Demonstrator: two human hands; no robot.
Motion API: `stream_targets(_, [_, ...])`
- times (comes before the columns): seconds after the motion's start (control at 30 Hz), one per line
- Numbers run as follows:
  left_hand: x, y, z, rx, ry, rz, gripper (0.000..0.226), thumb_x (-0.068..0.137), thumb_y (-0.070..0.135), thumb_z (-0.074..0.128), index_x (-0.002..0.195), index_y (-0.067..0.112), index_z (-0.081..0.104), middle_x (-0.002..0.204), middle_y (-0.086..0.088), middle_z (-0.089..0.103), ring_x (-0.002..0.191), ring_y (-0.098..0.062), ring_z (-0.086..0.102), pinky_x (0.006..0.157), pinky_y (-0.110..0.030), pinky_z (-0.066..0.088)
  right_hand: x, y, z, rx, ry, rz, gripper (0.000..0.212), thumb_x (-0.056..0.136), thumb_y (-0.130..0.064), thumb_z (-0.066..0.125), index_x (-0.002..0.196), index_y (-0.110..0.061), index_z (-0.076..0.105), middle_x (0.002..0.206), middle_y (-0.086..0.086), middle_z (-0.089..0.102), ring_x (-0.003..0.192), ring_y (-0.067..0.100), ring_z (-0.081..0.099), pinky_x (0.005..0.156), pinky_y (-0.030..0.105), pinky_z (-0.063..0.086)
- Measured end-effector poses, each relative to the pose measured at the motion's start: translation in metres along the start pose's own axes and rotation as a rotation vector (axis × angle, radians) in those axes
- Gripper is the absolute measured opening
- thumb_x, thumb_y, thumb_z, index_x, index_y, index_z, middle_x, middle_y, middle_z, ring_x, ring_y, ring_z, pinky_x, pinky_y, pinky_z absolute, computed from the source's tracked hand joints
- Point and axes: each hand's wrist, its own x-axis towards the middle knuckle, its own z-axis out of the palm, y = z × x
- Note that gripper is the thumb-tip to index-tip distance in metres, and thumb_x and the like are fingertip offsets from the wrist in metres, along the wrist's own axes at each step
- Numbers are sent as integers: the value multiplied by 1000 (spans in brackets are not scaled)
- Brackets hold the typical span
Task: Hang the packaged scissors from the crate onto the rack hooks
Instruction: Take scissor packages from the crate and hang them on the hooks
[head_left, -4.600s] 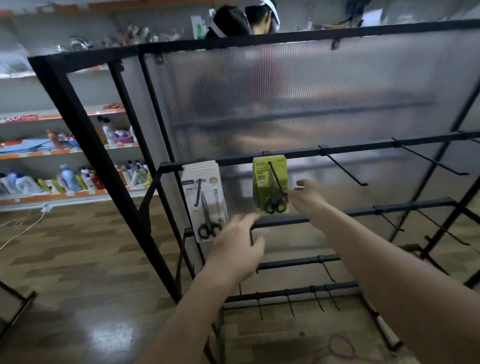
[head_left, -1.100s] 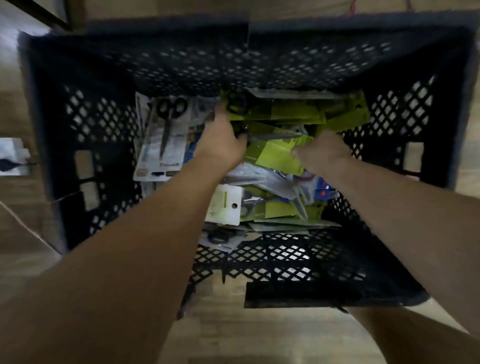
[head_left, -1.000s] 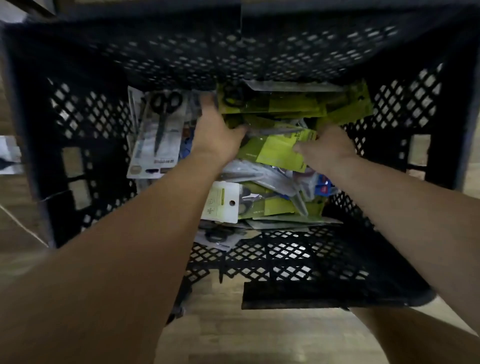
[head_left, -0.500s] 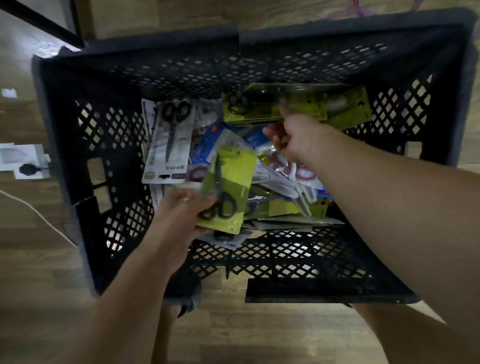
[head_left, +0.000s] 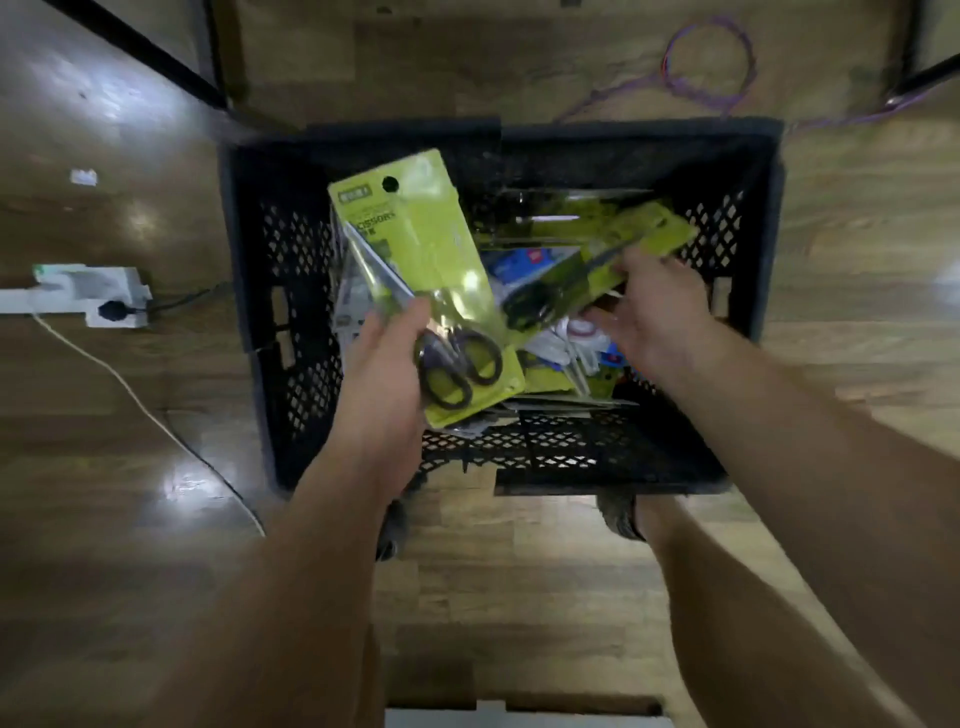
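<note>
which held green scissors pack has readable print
The pack in the left hand: print and a round hole show near its top. The other pack, in the right hand, is blurred.

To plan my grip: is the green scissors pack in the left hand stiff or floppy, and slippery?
Probably stiff: the left hand holds the green pack only near its lower end, yet it looks flat. Its glossy front shows glare, so likely slippery. Its handles sit near the grip, so tipping seems unlikely.
</note>
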Motion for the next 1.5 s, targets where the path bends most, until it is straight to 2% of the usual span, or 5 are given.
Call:
stream_targets(0.23, [-179, 156, -19, 133, -196, 208, 22, 104, 28, 60, 119, 14, 70, 117, -13, 76, 113, -37, 70, 104, -64, 50, -260, -113, -25, -66, 6, -250, 22, 93, -1, 55, 86, -21, 61, 85, 9, 61, 66, 18, 62, 58, 33, 54])
stream_targets(0.73, [-617, 411, -48, 188, -515, 840, 14, 107, 28, 45, 110, 33, 57, 89, 36, 69, 77, 23, 59, 66, 2, 43, -676, -301, -56, 212, -324, -716, 25, 97, 3, 49, 102, -10, 70, 88, 6, 77, 69, 16, 71, 56, 32, 57])
stream_targets(0.9, [-704, 390, -12, -193, -837, 685, 64, 109, 48, 36, 150, 0, 47, 146, -27, 54, 135, -42, 55, 106, -50, 50, -709, -336, -115, 313, -400, -734, 29, 97, 5, 47, 108, -7, 71, 98, 11, 76, 82, 24, 70, 65, 28, 61])
stream_targets(1.1, [-740, 362, 28, -225, -1187, 601, 73, 106, 64, 23, 157, 15, 42, 155, -16, 50, 145, -42, 42, 124, -61, 18, -727, -344, -166, 268, -366, -765, 33, 96, 4, 46, 114, -7, 71, 110, 19, 75, 94, 37, 73, 89, 51, 59])
stream_targets(1.5, [-734, 403, 1, 115, -745, 851, 58, 85, 63, 46, 123, 25, 69, 122, -11, 73, 109, -23, 67, 106, -54, 52, -759, -317, -148, 238, -257, -829, 35, 96, 2, 46, 103, -14, 76, 102, 19, 76, 86, 31, 67, 85, 47, 52])
